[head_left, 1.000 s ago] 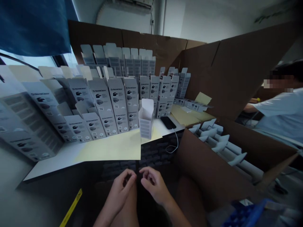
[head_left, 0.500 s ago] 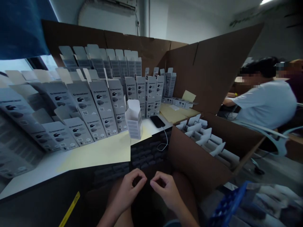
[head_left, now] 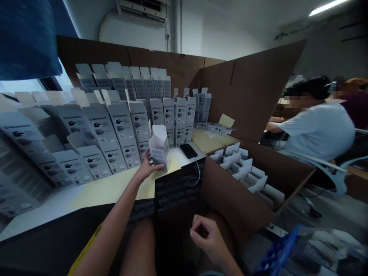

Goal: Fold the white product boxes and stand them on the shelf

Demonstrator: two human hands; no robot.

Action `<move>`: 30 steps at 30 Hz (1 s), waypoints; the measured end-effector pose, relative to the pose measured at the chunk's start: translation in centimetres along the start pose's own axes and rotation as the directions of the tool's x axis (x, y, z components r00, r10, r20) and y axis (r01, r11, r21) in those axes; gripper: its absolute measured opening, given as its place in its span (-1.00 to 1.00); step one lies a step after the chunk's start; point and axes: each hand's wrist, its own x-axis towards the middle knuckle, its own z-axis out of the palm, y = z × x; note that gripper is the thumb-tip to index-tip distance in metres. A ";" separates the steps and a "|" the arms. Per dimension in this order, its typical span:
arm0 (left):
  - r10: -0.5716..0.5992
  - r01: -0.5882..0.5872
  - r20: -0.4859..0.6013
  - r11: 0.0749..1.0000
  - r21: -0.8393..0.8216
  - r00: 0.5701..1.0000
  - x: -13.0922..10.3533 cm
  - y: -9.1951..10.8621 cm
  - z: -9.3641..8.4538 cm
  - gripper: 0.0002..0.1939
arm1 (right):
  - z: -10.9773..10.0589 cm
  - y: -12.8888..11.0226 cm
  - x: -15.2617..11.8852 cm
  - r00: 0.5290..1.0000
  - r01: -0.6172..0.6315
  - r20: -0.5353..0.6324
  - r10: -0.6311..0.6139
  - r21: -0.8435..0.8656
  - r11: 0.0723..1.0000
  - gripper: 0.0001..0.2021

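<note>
My left hand (head_left: 148, 167) reaches out to a small white carton (head_left: 160, 150) with its top flaps up. The thumb lies across the carton's lower front and the fingers curl around its left side. This carton stands upright on the yellow sheet at the table's front edge, before rows of similar cartons (head_left: 99, 126). My right hand (head_left: 207, 234) is low over my lap, thumb and fingers pinched together. Whatever it may hold is too small or hidden to make out.
A black phone (head_left: 189, 151) with a white cable lies right of the carton. An open cardboard box (head_left: 232, 189) with white dividers or cartons stands to the right. A blue crate (head_left: 280, 249) is at lower right. Beyond a cardboard screen (head_left: 253, 84) sits a person in a light shirt (head_left: 322, 122).
My left hand has gone from beside my right hand over the lap, forward and up to the small carton, and taken hold of it. The right hand stays pinched, shifted slightly right.
</note>
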 end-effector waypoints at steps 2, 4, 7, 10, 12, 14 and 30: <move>0.013 -0.011 0.066 1.000 -0.029 0.998 1.4 0.0 0.2 0.02 | 0.0 0.2 -0.3 1.000 -0.002 0.029 0.002 -0.002 1.000 -0.84; 0.009 -0.005 0.105 0.999 -0.041 0.994 2.2 0.1 0.3 -0.10 | -0.1 0.3 -0.4 0.999 -0.013 0.033 0.013 -0.004 1.000 -0.83; -0.003 0.009 0.128 0.999 -0.044 0.992 2.4 0.6 0.6 -0.31 | -0.6 0.4 -0.1 1.000 0.004 -0.006 -0.004 -0.002 1.000 -0.80; 0.029 -0.022 0.102 0.997 -0.069 0.994 0.8 1.8 1.9 -0.33 | -1.3 0.2 0.5 0.994 0.086 -0.069 -0.085 0.005 0.996 -0.79; 0.046 -0.035 0.112 0.994 -0.100 0.993 -1.7 2.8 3.5 -0.34 | -1.6 -0.5 0.7 0.983 0.149 -0.108 -0.148 0.006 0.989 -0.82; 0.042 -0.024 0.139 0.991 -0.129 0.989 -5.1 4.0 5.4 -0.38 | -1.7 -1.5 0.6 0.967 0.214 -0.139 -0.213 -0.002 0.977 -0.85; 0.190 -0.321 0.399 0.901 0.292 0.897 -18.7 3.7 5.1 0.13 | 0.1 -4.3 -0.5 0.997 0.072 -0.023 -0.068 0.286 0.956 -0.84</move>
